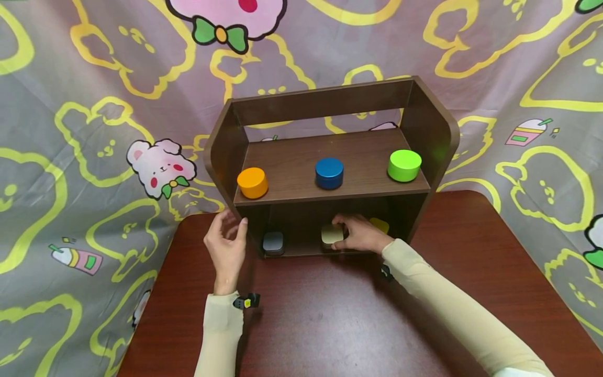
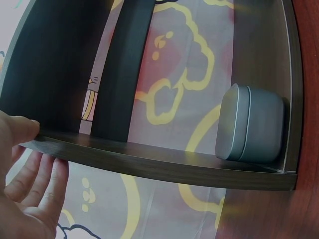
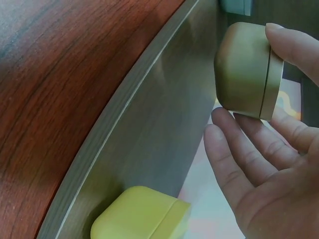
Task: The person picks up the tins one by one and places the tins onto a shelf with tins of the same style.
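My right hand [image 1: 363, 233] holds a gold square tin [image 1: 332, 236] with rounded corners in the lower compartment of a dark brown shelf [image 1: 325, 196]. In the right wrist view the thumb lies on one side of this tin [image 3: 244, 69] and fingers on the other. My left hand [image 1: 227, 246] grips the shelf's left side panel, its thumb and fingers [image 2: 52, 191] on opposite faces of the edge. A grey square tin [image 1: 273, 243] stands at the lower left, nearest the left hand. Partly hidden behind the right hand is a yellow square tin [image 3: 142, 214].
On the upper board stand an orange round tin [image 1: 252, 183], a blue round tin [image 1: 329, 173] and a green round tin [image 1: 404, 166]. The shelf stands on a reddish-brown table [image 1: 301, 324]. A patterned curtain [image 1: 108, 220] hangs behind and at both sides.
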Demonstrator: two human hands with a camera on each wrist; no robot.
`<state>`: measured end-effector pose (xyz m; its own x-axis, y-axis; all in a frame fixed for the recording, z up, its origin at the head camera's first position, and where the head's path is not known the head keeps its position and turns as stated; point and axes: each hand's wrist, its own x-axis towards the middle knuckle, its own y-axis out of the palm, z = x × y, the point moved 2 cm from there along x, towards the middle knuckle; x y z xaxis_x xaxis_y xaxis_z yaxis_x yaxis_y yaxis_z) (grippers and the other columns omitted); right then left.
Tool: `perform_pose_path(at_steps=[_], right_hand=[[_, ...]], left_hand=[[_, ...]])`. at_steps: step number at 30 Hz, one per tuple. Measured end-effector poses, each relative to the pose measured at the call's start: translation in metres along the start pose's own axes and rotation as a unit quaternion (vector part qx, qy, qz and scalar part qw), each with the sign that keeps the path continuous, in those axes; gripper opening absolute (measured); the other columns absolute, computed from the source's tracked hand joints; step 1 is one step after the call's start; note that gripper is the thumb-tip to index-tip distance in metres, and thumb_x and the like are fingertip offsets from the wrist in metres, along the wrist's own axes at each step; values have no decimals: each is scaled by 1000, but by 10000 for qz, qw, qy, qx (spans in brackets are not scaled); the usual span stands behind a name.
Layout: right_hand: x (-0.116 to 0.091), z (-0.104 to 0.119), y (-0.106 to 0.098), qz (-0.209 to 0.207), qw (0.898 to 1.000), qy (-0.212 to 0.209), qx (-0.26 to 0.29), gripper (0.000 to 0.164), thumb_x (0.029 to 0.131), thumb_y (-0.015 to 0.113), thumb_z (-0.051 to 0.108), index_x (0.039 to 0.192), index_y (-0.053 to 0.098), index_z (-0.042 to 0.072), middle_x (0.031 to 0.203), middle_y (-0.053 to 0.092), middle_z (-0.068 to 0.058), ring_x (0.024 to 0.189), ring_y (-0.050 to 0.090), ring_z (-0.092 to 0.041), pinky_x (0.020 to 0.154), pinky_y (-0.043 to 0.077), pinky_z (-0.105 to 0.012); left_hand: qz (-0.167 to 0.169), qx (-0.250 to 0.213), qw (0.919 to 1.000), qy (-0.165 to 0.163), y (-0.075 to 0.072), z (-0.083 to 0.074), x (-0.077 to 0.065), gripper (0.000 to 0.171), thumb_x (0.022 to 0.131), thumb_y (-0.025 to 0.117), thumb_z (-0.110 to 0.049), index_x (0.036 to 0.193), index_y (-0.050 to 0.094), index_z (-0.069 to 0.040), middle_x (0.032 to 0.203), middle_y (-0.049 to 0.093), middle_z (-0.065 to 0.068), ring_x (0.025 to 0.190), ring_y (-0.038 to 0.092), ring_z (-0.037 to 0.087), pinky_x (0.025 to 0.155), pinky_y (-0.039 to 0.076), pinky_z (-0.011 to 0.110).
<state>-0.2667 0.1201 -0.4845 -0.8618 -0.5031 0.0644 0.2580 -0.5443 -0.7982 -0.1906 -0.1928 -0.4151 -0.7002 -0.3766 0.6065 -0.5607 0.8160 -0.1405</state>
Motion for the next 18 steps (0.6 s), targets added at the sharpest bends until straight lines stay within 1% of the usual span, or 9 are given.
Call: perform_pose_path(at_steps=[5,8,13,18], right_hand=[[2,-1,0,46,10000,45,29,57,77,92,30,120,65,6,103,72,-10,89,65,-21,77,55,-33],[3,-1,1,63,10000,52,55,55,77,92,29,120,65,6,103,72,-10,89,65,-21,77,55,-33],[5,-2,1,88,9999,19,80,54,77,92,28,119,65,7,104,72,-9,89,65,-21,78,56,-34],[5,-1,1,83,10000,-16,53,54,78,91,27,120,65,6,105,73,-10,90,65,-21,78,56,-35]], left_hand=[[12,-2,10000,18,0,1,0,30,86,78,8,114,68,11,104,71,31,92,68,27,82,66,30],[24,-9,10000,27,0,1,0,30,86,78,8,114,69,11,105,71,30,92,68,28,82,66,34],[35,-22,10000,41,1,1,0,30,86,78,7,115,69,10,105,72,29,93,68,28,83,66,29],[1,-9,10000,46,1,3,0,30,87,78,7,115,69,10,105,72,29,93,67,27,82,63,18]])
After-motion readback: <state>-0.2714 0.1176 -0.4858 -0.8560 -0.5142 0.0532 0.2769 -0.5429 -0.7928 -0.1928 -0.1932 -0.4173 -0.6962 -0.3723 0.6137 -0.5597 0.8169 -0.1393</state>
